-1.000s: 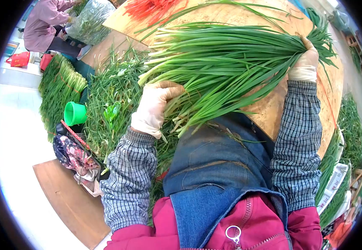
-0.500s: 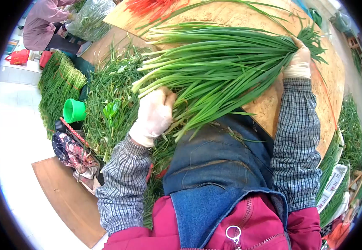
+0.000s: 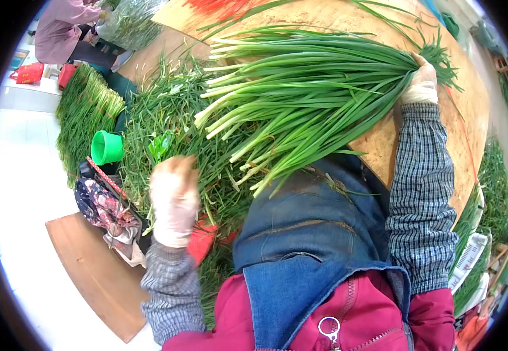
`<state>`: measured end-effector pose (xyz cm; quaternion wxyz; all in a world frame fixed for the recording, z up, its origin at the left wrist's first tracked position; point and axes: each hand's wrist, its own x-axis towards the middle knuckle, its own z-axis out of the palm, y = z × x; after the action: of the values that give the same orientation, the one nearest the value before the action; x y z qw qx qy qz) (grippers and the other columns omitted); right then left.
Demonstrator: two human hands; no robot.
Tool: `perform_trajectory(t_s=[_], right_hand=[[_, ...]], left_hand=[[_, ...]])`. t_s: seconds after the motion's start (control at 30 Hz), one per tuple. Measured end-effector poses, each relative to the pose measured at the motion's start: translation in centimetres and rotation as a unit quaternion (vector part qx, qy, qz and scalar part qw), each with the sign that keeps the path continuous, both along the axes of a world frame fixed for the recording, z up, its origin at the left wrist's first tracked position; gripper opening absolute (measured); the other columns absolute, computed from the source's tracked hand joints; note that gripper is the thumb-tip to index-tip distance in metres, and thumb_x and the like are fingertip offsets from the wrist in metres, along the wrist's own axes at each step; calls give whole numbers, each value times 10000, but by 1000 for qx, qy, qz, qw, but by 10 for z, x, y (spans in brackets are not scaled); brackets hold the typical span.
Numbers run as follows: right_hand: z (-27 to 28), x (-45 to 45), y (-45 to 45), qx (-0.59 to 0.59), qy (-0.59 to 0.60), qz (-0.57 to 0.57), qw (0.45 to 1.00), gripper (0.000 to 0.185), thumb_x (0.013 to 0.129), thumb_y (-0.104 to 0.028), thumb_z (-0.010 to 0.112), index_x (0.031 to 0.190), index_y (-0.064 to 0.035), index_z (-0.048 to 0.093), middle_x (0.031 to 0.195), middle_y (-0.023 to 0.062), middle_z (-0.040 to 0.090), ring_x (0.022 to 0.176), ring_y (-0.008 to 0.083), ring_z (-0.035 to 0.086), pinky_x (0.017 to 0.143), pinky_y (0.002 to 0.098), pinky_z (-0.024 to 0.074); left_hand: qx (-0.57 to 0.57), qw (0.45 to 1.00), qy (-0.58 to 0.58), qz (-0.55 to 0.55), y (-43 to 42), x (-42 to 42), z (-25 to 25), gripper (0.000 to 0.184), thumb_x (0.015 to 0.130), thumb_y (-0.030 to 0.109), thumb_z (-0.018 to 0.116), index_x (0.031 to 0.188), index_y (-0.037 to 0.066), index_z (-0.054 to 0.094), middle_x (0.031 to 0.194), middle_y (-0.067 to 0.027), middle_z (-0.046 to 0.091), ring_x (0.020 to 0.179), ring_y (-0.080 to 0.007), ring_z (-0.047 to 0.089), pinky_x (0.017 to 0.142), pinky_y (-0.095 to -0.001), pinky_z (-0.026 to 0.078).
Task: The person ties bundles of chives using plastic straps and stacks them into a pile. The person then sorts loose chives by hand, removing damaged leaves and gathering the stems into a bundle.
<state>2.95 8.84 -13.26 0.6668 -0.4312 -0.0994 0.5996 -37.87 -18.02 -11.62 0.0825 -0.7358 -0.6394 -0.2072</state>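
Note:
A large bunch of garlic chives (image 3: 318,88) fans out over my lap and the board's edge, its pale stalk ends to the left and leaf tips to the right. My right hand (image 3: 422,76), in a pale glove, is closed around the bunch near the leaf tips. My left hand (image 3: 174,193), also gloved, is apart from the bunch, over a heap of loose green leaves (image 3: 172,111). Motion smears its fingers, so I cannot tell whether it holds anything.
A wooden board (image 3: 441,128) lies under the bunch, with red ties (image 3: 225,7) at its far edge. To the left are a green cup (image 3: 107,147), stacked chives (image 3: 87,111) and a brown wooden panel (image 3: 93,275). Another person (image 3: 61,32) sits at the upper left.
My left hand has moved left and down, away from the pale stalk ends. My right hand keeps its hold on the bunch.

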Motion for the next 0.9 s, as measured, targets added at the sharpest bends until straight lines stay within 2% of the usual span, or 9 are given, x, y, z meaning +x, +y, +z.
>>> perform_trajectory(t_s=[0.17,0.2,0.27,0.33,0.43,0.67,0.77,0.8,0.9], right_hand=[[-4,6,3,-10,35,15,999,207,849,-153,470,864,28,569,830,168,628,695,322,596,709,430,503],[-4,4,2,-7,34,9,999,211,848,-152,479,875,36,570,849,165,631,692,321,600,707,428,509],[-3,-4,1,-9,0,-33,999,207,844,-144,489,889,42,568,862,162,633,701,319,605,710,423,513],[-1,-7,-1,-18,15,-45,999,198,833,-123,511,909,52,564,875,158,634,723,314,614,717,413,519],[1,-7,-3,-6,43,-24,999,192,826,-113,520,912,55,559,866,155,632,714,307,616,702,406,523],[-6,-2,5,-23,33,-44,998,191,807,-90,537,925,60,543,859,159,630,682,317,617,683,423,528],[-7,-3,2,-9,27,-37,999,200,799,-84,547,936,62,537,861,161,629,679,316,620,672,425,530],[-7,-3,1,-4,32,-34,999,207,795,-80,551,944,63,534,862,160,628,678,316,620,671,424,531],[-5,-3,0,2,36,-42,998,227,787,-69,560,965,66,523,866,159,628,676,313,621,667,419,532]], left_hand=[[-24,996,-36,-84,51,64,-12,173,749,119,647,907,82,585,820,-87,559,756,-269,537,722,-386,417],[30,993,-76,-85,53,64,-17,150,740,98,648,876,83,585,774,-89,547,704,-282,528,679,-384,425],[-74,944,-314,-70,52,61,-7,135,771,67,644,902,43,618,783,-84,589,708,-218,572,651,-303,454],[-187,843,-504,4,48,64,6,169,805,77,646,957,2,641,862,-57,640,768,-119,585,677,-230,454],[-237,781,-574,69,53,76,22,175,801,74,650,949,-17,641,839,-40,639,740,-89,564,669,-226,449],[-347,743,-561,116,56,72,29,224,763,74,675,955,-35,640,835,-45,641,730,-88,561,680,-221,448],[-275,809,-518,47,58,85,28,263,748,140,698,939,-31,644,882,-91,652,742,-143,599,644,-250,467],[-144,921,-355,-66,60,82,6,341,699,215,738,928,-19,643,875,-120,623,777,-231,607,677,-303,474],[-18,995,-93,-37,63,95,15,374,703,342,708,881,26,620,809,-109,562,817,-279,543,755,-385,417]])
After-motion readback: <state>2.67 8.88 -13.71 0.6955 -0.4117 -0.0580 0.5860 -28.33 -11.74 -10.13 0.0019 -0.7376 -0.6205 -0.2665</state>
